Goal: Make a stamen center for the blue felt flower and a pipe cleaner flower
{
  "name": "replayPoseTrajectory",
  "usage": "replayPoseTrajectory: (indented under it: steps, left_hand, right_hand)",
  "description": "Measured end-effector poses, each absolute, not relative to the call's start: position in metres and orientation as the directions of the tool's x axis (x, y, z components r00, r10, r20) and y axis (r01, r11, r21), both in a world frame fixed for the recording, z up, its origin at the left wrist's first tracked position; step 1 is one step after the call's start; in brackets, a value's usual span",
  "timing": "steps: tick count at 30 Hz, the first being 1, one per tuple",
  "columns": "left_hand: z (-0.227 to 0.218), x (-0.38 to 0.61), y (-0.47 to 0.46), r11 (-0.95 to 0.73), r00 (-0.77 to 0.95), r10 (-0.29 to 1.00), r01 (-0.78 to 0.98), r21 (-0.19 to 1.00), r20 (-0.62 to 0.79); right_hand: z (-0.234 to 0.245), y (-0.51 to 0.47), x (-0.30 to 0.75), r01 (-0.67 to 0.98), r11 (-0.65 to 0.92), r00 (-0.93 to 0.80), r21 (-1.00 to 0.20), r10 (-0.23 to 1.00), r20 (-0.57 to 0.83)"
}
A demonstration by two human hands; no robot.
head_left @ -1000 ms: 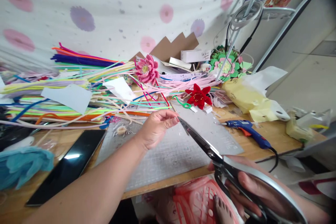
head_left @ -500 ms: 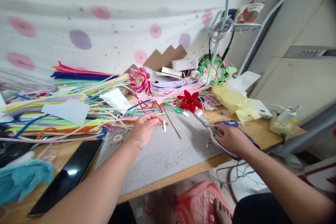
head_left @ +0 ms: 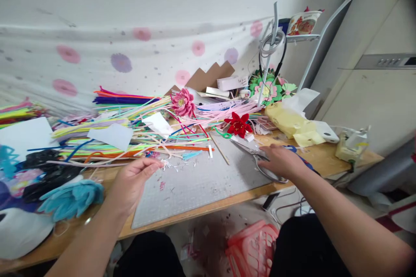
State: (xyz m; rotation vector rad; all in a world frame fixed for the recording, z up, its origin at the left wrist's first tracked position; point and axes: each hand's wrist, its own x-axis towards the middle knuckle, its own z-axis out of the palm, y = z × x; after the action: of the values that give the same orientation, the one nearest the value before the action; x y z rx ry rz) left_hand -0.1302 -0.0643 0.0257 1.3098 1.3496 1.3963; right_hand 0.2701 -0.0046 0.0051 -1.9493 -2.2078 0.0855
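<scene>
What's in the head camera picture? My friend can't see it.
A person's right hand rests on scissors on a grey cutting mat, while the left hand hovers over the mat's other end. Behind lies a heap of colourful pipe cleaners and a red flower.

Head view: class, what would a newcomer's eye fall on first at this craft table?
The tangled heap of bright pipe cleaners along the back of the table, with a pink flower and a red flower toward its right end. Nearer, the right hand holds scissors on the grey cutting mat.
</scene>
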Motion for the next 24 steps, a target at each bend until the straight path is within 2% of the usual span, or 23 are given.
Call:
replayPoseTrajectory:
  steps: [4,7,9,11,14,16,19,24]
  left_hand:
    - [0.018,-0.143,-0.090,-0.088,-0.210,0.968,0.237,0.968,0.139]
    - [0.022,-0.127,-0.110,-0.105,-0.139,0.980,0.261,0.960,0.145]
    - [0.028,-0.108,-0.123,-0.145,-0.064,0.985,0.228,0.963,0.163]
    - [0.033,-0.086,-0.135,-0.164,0.034,0.986,0.172,0.971,0.161]
    - [0.038,-0.060,-0.150,-0.149,0.136,0.981,0.061,0.987,0.139]
    - [0.040,-0.048,-0.158,-0.119,0.182,0.976,0.004,0.993,0.116]
    - [0.041,-0.035,-0.165,-0.104,0.202,0.973,-0.039,0.994,0.110]
    - [0.041,-0.022,-0.171,-0.112,0.216,0.969,-0.064,0.992,0.123]
  right_hand:
    - [0.019,-0.012,0.248,0.938,0.198,-0.136,-0.283,0.965,0.223]
    - [0.027,-0.032,0.212,0.816,0.352,-0.238,-0.458,0.928,0.287]
    - [0.033,-0.053,0.183,0.510,0.549,-0.397,-0.662,0.833,0.385]
    - [0.040,-0.077,0.157,0.179,0.609,-0.524,-0.773,0.724,0.449]
    - [0.049,-0.106,0.134,-0.115,0.551,-0.556,-0.826,0.653,0.514]
    - [0.053,-0.117,0.131,-0.222,0.487,-0.558,-0.845,0.647,0.520]
    - [0.054,-0.123,0.137,-0.287,0.438,-0.573,-0.852,0.634,0.519]
    - [0.053,-0.126,0.151,-0.290,0.407,-0.562,-0.866,0.660,0.498]
